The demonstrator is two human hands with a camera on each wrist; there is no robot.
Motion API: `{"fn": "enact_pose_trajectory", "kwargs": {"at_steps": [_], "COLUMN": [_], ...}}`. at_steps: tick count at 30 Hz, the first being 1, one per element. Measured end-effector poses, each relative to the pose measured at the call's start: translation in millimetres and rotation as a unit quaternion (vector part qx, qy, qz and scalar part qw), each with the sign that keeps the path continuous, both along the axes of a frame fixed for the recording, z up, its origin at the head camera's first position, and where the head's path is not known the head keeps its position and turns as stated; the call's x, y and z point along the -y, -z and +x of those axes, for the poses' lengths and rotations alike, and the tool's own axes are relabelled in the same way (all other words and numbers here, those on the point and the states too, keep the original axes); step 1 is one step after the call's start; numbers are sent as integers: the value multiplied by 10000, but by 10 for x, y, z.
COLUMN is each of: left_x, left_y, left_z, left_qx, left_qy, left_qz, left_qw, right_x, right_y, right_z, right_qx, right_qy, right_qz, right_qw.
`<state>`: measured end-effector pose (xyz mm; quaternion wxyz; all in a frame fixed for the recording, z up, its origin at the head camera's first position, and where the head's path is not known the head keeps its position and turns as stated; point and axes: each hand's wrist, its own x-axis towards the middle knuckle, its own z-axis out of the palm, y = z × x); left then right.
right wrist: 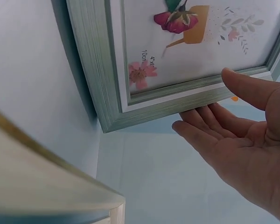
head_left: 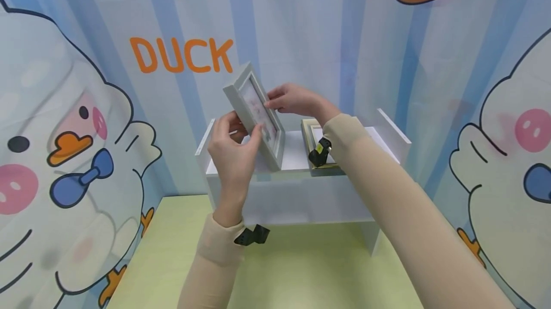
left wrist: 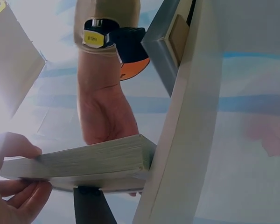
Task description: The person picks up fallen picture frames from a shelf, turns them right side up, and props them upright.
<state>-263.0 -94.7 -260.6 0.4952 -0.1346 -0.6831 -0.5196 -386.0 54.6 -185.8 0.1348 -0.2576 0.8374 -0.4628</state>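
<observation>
A grey-green wooden picture frame (head_left: pixel 280 144) is held tilted above the left part of a white shelf unit (head_left: pixel 297 199). Behind its front are dried flowers and a printed watering can, clearest in the right wrist view. My left hand (head_left: pixel 234 151) grips the near left edge, thumb on one side and fingers on the other. At the far edge, my right hand (head_left: pixel 297 100) holds the frame with its thumb on the front (right wrist: pixel 242 88) and fingers behind. The frame's lower corner (left wrist: pixel 147 163) is close to the shelf edge; whether they touch I cannot tell.
A second frame (head_left: pixel 306 144) with a gold inner border lies on the shelf beneath my right forearm. Upright white side panels (head_left: pixel 393 134) flank the shelf. Below is a pale yellow-green tabletop (head_left: pixel 318 270), and behind hangs a duck-printed curtain (head_left: pixel 297 27).
</observation>
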Motion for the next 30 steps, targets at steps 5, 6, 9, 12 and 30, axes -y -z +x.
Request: {"fn": "enact_pose_trajectory", "kwargs": {"at_steps": [5,6,9,12,30], "left_x": [129,159,254,351,777], "left_y": [-12,-16,-33,-56,-192], "left_z": [7,6,-8,-25,-265], "left_qx": [262,348,561,791,1761], "left_qy": [130,171,216,199,845], "left_qz": [47,72,62,33,80], "left_qw": [9996,9992,9982,9967,9807], "right_x": [-21,-24,-32,-33,-121], "right_y": [-5,-8,-22,-44,-39], "right_z": [-12,-12,0,10,247], "right_qx": [149,197,443,841,1247], "right_qy": [109,162,378,640,1290], "right_qz": [36,43,-20,-205,-28], "right_qw": [9998,9997,9983,9942,9838]}}
